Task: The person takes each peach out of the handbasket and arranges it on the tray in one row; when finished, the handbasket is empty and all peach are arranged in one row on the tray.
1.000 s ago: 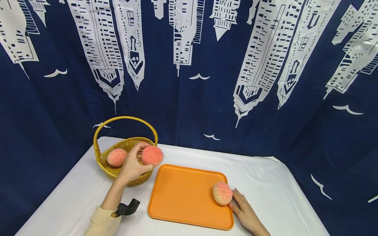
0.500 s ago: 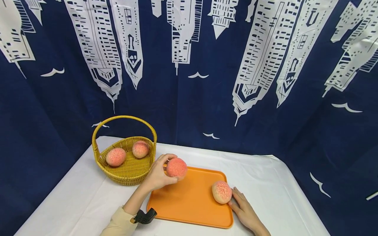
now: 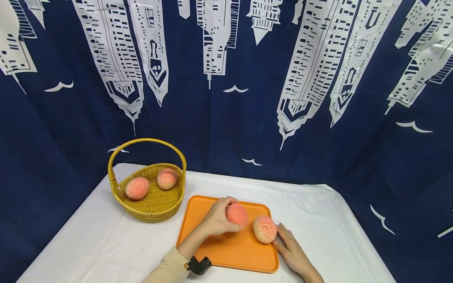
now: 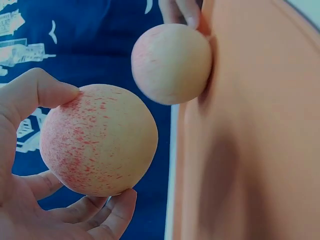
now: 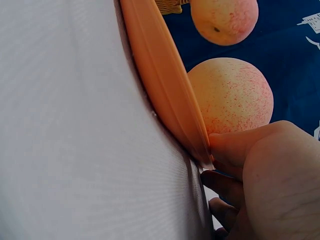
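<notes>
My left hand (image 3: 218, 220) holds a peach (image 3: 237, 216) above the middle of an orange tray (image 3: 219, 249). In the left wrist view, thumb and fingers curve round this peach (image 4: 102, 142), which is cream with pink speckles. A second peach (image 3: 265, 229) sits on the tray by its right edge, close to my right hand (image 3: 293, 251). From the right wrist view, the right thumb (image 5: 235, 145) lies on the tray rim (image 5: 167, 85), with the other fingers curled on its outer side, partly in shadow. That hand pinches the rim beside the resting peach (image 5: 232, 95).
A yellow wicker basket (image 3: 155, 216) with a tall handle stands left of the tray. Inside it lie two peaches, a left peach (image 3: 137, 188) and a right peach (image 3: 167, 179). White cloth (image 3: 116, 243) covers the table, and a navy skyline-print curtain (image 3: 212, 125) hangs behind.
My left hand has carried its peach out from over the basket, rightward to above the tray. The right hand and the peach beside it have stayed in place.
</notes>
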The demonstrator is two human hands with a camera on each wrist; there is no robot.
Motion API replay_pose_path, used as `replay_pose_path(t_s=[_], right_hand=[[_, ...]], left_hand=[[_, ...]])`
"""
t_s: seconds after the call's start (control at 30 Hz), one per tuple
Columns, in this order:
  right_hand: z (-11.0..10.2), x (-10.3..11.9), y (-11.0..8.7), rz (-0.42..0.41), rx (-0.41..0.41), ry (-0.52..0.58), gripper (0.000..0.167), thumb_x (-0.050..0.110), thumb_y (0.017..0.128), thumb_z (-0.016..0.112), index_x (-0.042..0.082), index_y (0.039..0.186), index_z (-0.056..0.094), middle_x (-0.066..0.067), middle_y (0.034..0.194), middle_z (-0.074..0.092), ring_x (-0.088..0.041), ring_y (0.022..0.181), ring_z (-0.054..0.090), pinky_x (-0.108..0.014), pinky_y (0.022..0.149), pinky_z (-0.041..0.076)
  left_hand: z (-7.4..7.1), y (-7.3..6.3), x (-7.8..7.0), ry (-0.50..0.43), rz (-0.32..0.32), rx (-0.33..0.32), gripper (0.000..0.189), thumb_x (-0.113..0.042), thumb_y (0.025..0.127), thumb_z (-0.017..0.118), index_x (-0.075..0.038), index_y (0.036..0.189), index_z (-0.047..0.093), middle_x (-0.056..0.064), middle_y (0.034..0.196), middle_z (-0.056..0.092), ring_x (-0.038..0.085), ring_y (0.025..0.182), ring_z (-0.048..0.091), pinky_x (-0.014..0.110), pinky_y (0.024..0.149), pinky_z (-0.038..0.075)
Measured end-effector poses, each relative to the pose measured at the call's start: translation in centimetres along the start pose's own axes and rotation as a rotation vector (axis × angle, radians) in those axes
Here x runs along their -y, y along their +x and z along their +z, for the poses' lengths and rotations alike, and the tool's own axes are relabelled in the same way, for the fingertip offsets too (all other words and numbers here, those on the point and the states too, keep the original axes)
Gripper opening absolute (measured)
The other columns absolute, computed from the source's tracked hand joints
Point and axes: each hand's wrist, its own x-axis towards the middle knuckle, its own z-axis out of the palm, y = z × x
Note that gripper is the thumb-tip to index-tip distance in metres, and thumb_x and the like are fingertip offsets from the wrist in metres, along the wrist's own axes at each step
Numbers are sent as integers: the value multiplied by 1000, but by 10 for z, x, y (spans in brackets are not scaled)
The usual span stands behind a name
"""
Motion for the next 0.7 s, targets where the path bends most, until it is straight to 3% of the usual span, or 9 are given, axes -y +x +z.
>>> replay_pose_path(t_s=[0.1,0.23,0.3,0.43,0.53,0.63,0.7], right_hand=[[0,0,0,-8,-7,-1,57,31,99,54,-1,145,43,-23,152,38,-43,146,22,-11,116,-3],[1,-1,0,-29,-11,6,57,30,99,54,-3,144,43,-25,151,39,-45,145,23,2,104,-6],[2,-2,1,-28,-10,1,57,30,99,54,-3,144,43,-25,151,39,-44,145,23,1,106,-5],[2,-2,1,1,-4,-10,58,31,98,55,-1,145,43,-23,152,38,-42,146,23,-19,120,0],[1,-1,1,9,-3,-15,57,31,98,55,-1,145,43,-23,152,38,-41,146,23,-39,122,5],[1,-1,1,-2,-11,-21,57,31,98,54,-1,144,44,-23,151,39,-43,145,23,-41,121,7],[2,-1,0,-11,-17,-17,56,30,99,54,-1,144,44,-24,151,40,-44,145,24,-30,122,3]], left_hand=[[9,2,2,9,-25,17,66,-21,60,87,-14,119,59,5,116,58,25,107,50,45,83,50],[18,2,6,37,-52,30,65,-21,60,87,-14,118,59,6,116,58,26,107,50,46,84,50],[22,2,8,53,-55,33,64,-20,60,88,-13,117,59,5,114,59,26,106,51,46,84,49],[28,2,12,72,-54,42,62,-20,60,88,-14,115,59,4,112,59,24,104,51,43,83,49],[33,3,15,84,-46,48,62,-21,59,89,-15,114,60,3,112,59,23,103,51,42,83,49],[36,4,19,94,-35,46,62,-21,59,89,-15,114,60,3,113,59,23,103,52,41,83,49],[37,4,20,93,-31,42,62,-21,59,89,-15,114,60,3,113,59,23,103,52,40,83,49]])
